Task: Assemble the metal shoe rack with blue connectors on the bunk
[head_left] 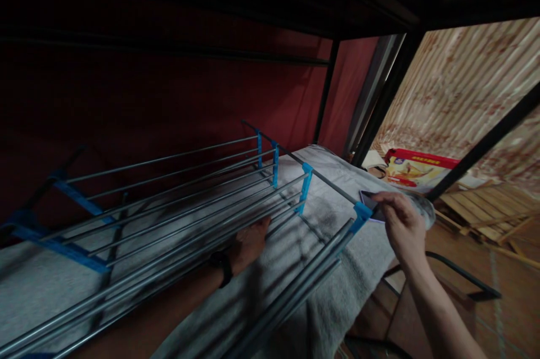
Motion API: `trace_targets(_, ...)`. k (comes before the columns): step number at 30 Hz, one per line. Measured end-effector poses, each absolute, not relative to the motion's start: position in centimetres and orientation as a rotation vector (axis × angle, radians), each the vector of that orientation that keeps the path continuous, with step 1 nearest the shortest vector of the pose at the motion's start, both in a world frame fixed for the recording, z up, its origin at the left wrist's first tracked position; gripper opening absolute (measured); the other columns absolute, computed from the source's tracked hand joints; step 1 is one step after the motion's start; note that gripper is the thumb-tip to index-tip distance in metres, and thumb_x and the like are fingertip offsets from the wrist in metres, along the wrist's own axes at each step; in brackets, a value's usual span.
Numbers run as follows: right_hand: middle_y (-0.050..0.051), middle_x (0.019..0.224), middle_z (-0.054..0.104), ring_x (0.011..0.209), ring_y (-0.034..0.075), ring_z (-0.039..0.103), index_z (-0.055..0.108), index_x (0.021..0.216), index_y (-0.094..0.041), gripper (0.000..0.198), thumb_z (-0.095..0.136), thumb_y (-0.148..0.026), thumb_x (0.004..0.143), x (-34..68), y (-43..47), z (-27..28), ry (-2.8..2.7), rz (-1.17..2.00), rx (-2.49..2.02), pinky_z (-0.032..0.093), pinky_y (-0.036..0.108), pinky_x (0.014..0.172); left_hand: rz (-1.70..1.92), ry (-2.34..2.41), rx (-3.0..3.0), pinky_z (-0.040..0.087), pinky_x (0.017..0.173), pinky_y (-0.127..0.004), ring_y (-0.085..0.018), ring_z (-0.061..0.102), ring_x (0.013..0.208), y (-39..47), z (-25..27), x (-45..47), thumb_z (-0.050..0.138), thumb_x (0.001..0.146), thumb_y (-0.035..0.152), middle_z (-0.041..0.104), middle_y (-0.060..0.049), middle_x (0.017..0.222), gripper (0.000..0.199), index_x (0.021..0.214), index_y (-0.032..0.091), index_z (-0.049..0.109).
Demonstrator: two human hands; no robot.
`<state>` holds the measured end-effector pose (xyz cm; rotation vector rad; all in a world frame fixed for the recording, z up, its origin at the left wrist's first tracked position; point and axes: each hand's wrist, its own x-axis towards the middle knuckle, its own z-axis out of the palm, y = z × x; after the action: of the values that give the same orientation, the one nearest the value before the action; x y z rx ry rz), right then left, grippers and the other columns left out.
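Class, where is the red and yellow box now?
The red and yellow box sits at the head view's right, beyond the right hand, in front of the corrugated sheet and left of the slatted wood.

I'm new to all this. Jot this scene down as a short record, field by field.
Left hand: close beside the tubes, dark wristband on; grip unclear
Right hand: pinching the end of a dark rod
Rack: grey metal tubes, blue brackets
Under the rack: grey cloth
Behind the rack: red wall
Picture's right side: red-and-yellow box, wooden slats, corrugated sheet
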<state>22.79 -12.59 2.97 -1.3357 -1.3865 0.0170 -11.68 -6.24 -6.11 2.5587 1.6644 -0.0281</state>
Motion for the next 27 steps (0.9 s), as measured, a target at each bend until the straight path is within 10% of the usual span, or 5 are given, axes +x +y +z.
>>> trace_targets(27, 0.011, 0.131, 0.066, 0.115, 0.027, 0.064, 0.062, 0.133, -0.017, 0.043, 0.057, -0.031, 0.093, 18.5, 0.3, 7.7, -2.176, 0.621, -1.601, 0.05, 0.037, 0.1, -0.082, 1.629, 2.643, 0.051, 0.074, -0.035, -0.026, 0.067, 0.089, -6.9, -7.1, -12.5, 0.018, 0.098, 0.008, 0.067, -0.016, 0.097, 0.056, 0.152, 0.01, 0.033)
